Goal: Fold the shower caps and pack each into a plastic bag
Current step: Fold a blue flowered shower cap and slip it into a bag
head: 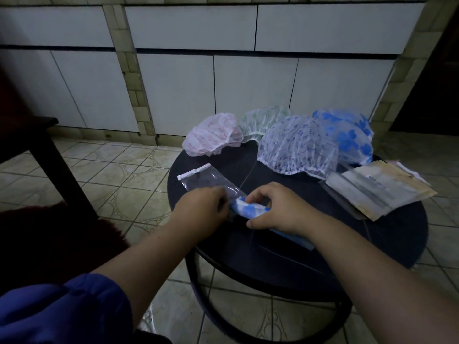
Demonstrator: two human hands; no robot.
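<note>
On the round dark table [372, 234] my right hand [275, 207] grips a folded blue-flowered shower cap [248, 209] rolled into a narrow bundle. My left hand [203, 207] pinches the open end of a clear plastic bag [211, 178] that lies flat with its white sealing strip pointing away to the left. The cap's end sits at the bag's mouth, between the two hands. At the far side of the table lie unfolded caps: a pink one [212, 137], a green one [263, 120], a purple-patterned one [298, 145] and a blue-flowered one [347, 132].
A stack of flat packets and bags [377, 189] lies at the table's right edge. A dark stool or table leg [57, 165] stands at left, a dark red rug [62, 232] beneath it. White cabinet doors [248, 90] line the wall behind; tiled floor [129, 177] surrounds the table.
</note>
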